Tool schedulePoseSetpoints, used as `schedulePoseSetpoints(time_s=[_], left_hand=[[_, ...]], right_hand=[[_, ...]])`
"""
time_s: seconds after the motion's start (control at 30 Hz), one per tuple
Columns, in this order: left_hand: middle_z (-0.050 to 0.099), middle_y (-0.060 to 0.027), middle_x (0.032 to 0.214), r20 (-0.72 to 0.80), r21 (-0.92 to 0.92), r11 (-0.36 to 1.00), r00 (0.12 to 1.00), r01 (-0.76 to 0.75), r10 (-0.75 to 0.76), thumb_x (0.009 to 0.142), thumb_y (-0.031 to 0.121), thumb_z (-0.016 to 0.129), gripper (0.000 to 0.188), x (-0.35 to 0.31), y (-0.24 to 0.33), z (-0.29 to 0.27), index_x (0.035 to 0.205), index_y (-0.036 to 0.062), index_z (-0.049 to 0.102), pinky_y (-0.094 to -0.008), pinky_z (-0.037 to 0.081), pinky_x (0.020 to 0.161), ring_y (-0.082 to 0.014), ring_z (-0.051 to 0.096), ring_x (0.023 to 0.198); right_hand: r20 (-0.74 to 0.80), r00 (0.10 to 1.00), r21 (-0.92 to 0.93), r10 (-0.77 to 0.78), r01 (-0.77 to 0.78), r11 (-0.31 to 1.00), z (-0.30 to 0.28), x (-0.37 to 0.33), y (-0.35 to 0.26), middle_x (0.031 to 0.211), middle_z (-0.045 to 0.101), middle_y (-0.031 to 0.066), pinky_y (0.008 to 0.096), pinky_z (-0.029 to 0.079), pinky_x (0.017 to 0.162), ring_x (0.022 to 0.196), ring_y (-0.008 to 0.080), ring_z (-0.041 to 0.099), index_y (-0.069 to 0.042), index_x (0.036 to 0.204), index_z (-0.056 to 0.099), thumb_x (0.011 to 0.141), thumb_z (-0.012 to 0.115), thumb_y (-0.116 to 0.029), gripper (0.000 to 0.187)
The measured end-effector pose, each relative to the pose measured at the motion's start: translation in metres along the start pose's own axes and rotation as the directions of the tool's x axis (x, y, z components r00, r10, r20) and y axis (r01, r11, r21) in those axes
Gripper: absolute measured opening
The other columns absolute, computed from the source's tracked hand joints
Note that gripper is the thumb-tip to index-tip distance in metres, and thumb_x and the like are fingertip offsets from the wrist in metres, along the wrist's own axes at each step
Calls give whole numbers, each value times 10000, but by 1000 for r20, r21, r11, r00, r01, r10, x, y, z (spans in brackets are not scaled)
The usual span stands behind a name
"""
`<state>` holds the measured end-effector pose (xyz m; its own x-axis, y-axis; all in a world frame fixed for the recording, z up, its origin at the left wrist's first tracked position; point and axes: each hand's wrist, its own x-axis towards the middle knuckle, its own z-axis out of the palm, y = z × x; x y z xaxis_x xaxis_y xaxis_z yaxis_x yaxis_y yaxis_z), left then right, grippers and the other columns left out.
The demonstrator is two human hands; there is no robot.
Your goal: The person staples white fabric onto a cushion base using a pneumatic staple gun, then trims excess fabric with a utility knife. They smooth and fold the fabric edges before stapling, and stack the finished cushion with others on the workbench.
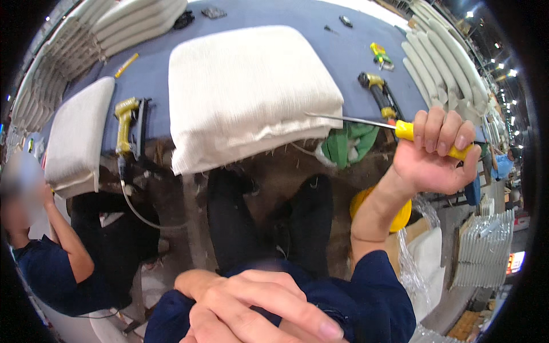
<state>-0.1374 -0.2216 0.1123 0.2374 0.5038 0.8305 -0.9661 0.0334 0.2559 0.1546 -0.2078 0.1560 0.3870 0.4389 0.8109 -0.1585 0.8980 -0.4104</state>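
Left grip [257,303] lies nearest, at 6 o'clock, fingers outstretched and loosely together, palm hidden; right grip [437,146], at 3 o'clock, curls around the yellow handle of a screwdriver-like tool [405,131], whose metal shaft points to 9 o'clock and ends at the near right edge of a white fabric-covered cushion [251,80]; this cushion sits at 12 o'clock on the blue worktop [357,60], its frayed fabric edge toward the person; one yellow gun-shaped tool [124,128] lies at 10 o'clock; beyond the right grip, at 2 o'clock, stand pale stacked cushions [432,63].
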Motion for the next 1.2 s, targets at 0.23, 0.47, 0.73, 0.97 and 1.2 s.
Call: schedulePoseSetpoints(time_s=[0.23, 0.47, 0.73, 0.97, 1.2], left_hand=[[772, -234, 1063, -22, -59, 995, 997, 77, -78, 1149, 367, 455, 396, 5, -5, 3, 1097, 67, 709, -371, 474, 691, -325, 709, 828], [728, -234, 1204, 24, -33, 990, 991, 134, -133, 1110, 426, 540, 344, 1, 9, -6, 1008, 122, 665, -468, 518, 834, -357, 711, 1045], [770, -216, 1121, 54, -20, 1000, 998, 19, -18, 1109, 334, 551, 263, 3, -9, -15, 1115, 122, 707, -376, 456, 691, -298, 705, 810], [759, -218, 1154, 10, 12, 996, 996, 91, -91, 1097, 341, 549, 268, 21, -4, -10, 1165, 117, 679, -385, 466, 675, -323, 707, 789], [757, -207, 1014, 36, -2, 995, 994, 103, -103, 1097, 370, 535, 318, 7, -4, -18, 1076, 95, 693, -392, 478, 656, -296, 685, 706]], right_hand=[[162, 984, 77, 71, -84, 993, 23, -45, 45, 592, 391, -25, 320, 317, 530, 526, 127, 342, -150, 787, 453, 1060, 489, -516, 458], [189, 981, 128, 34, -59, 990, 12, -57, 71, 612, 428, 6, 333, 331, 499, 532, 157, 369, -108, 842, 493, 1077, 483, -525, 479], [219, 976, 145, 15, -47, 988, 13, -56, 74, 590, 471, 5, 316, 337, 456, 486, 153, 410, -99, 799, 523, 1024, 569, -435, 407], [328, 945, 51, -4, -14, 999, 14, -62, 64, 541, 526, 11, 316, 414, 405, 400, 162, 465, -63, 803, 614, 962, 629, -383, 358], [329, 944, 12, -23, 21, 1000, 8, -68, 61, 660, 571, 38, 328, 455, 420, 442, 172, 518, -88, 952, 605, 967, 663, -485, 401]])
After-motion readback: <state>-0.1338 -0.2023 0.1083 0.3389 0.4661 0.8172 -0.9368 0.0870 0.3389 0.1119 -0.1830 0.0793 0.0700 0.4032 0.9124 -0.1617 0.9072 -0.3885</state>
